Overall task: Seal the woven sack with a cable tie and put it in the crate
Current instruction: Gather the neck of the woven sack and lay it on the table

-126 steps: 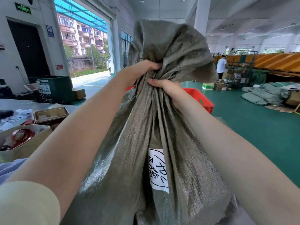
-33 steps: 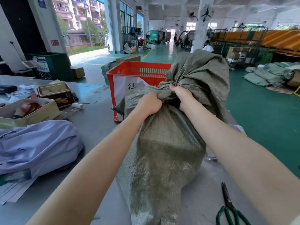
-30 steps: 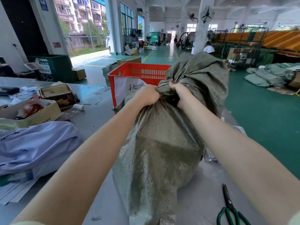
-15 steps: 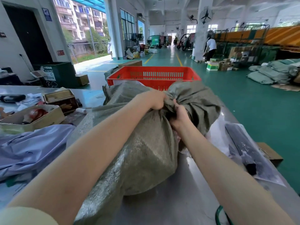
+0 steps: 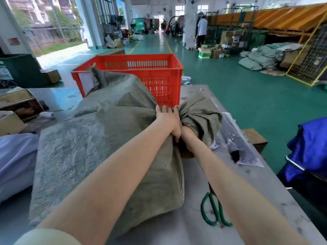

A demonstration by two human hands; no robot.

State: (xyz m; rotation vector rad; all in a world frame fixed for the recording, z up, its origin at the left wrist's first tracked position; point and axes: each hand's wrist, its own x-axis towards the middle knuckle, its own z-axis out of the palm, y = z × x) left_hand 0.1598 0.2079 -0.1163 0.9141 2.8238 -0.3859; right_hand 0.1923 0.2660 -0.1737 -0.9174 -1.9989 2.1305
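Both your hands, left (image 5: 168,119) and right (image 5: 185,134), are clamped round the woven sack's (image 5: 106,147) bunched neck. It looks bulky, floppy and probably heavy, so grip there. The crate (image 5: 159,76) sits just beyond your hands.

Sack (image 5: 106,147) laid flat on the table (image 5: 200,232), its gathered neck pointed right. Crate (image 5: 159,82) set behind it at the table's far edge. Scissors (image 5: 214,211) placed right of the sack, near side. Plastic bag (image 5: 237,147) laid right of the neck.
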